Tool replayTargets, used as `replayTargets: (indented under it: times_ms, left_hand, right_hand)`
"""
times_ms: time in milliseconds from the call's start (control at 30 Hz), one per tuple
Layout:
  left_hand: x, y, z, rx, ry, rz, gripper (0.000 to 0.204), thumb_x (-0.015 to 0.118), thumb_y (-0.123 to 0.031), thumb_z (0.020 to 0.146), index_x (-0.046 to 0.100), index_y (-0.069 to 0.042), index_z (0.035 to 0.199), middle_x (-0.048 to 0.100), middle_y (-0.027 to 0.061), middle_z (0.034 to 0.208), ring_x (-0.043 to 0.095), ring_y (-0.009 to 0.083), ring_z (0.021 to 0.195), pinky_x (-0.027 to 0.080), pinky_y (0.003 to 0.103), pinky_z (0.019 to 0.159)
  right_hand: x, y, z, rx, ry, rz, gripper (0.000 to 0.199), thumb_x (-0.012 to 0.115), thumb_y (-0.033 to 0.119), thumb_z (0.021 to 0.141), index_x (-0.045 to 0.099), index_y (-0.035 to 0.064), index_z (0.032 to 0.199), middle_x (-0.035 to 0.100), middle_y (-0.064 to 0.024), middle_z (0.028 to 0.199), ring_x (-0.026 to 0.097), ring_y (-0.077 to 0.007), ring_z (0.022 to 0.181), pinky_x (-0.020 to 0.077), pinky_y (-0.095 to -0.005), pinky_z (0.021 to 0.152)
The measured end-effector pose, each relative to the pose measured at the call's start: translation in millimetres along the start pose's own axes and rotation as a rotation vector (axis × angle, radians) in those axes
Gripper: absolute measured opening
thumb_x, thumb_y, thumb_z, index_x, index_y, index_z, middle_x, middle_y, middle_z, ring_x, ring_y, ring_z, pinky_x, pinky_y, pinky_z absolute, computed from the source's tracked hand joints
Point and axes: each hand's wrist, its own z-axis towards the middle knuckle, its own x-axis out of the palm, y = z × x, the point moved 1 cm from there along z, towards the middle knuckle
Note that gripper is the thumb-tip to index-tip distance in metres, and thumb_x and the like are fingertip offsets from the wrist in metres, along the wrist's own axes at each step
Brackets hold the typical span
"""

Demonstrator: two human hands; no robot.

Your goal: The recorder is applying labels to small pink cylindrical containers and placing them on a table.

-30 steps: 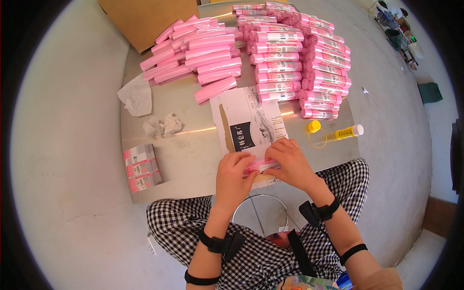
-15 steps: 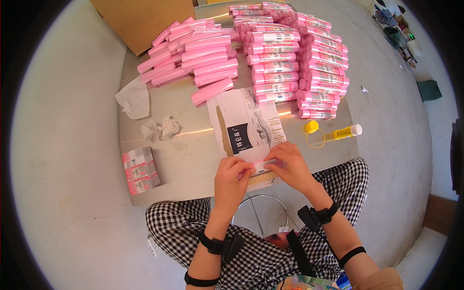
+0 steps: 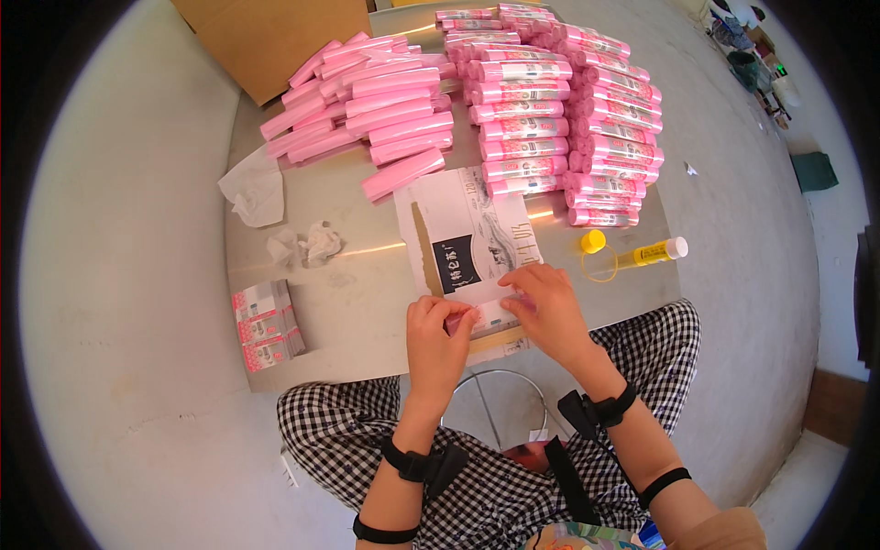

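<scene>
Compared with a second before, we saw the hands farther apart, baring more white label [image 3: 497,320] on the pink roll [image 3: 486,316]. It lay left to right near the cardboard's [image 3: 458,209] near edge, fingers hiding its ends. The left hand [image 3: 438,335] pinched one end; we couldn't tell whether the right hand [image 3: 547,310] gripped the other.

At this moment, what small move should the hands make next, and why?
Probably smooth the label along the pink roll with the fingertips: the left hand pinches near one end, the right hand is at the other, the label shows between them, and the stacked rolls on the table's right show labels across them.
</scene>
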Motion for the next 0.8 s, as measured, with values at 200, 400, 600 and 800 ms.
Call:
replayTargets:
  times_ms: [200,400,600,800]
  left_hand:
    - [-2,1,7,0.009,0.037,0.072,0.011,0.071,-0.010,0.075,0.066,-0.001,0.077,0.055,0.0094,0.080,0.051,0.0242,0.076,0.043,0.033,0.069]
    - [-15,-3,9,0.018,-0.095,0.126,0.014,0.068,-0.012,0.079,0.061,-0.001,0.083,0.055,0.0083,0.077,0.052,0.0217,0.073,0.043,0.032,0.067]
    - [-43,-2,-4,-0.484,0.163,-0.490,0.021,0.060,-0.019,0.089,0.059,0.002,0.088,0.065,0.0071,0.072,0.052,0.0098,0.049,0.039,0.021,0.042]
    - [-39,0,-22,-0.713,0.531,-0.803,0.039,0.055,-0.028,0.091,0.056,0.007,0.108,0.069,0.0160,0.087,0.060,0.0131,0.053,0.039,0.018,0.038]
  right_hand:
    - [8,21,-8,-0.448,0.023,-0.315,0.028,0.068,0.006,0.067,0.062,0.0080,0.094,0.058,-0.0061,0.094,0.055,-0.0245,0.091,0.0418,-0.0366,0.083]
    - [15,28,-8,-0.372,0.108,-0.356,0.021,0.058,0.006,0.072,0.057,0.0033,0.093,0.055,-0.0076,0.093,0.053,-0.0248,0.093,0.0417,-0.0354,0.083]
    - [19,25,-4,-0.423,0.102,-0.445,0.022,0.055,0.005,0.072,0.054,0.0033,0.095,0.054,-0.0095,0.094,0.053,-0.0260,0.093,0.0421,-0.0354,0.083]
    - [17,18,7,-0.549,0.108,-0.486,0.024,0.056,0.005,0.071,0.053,0.0033,0.095,0.054,-0.0101,0.094,0.053,-0.0274,0.092,0.0415,-0.0366,0.082]
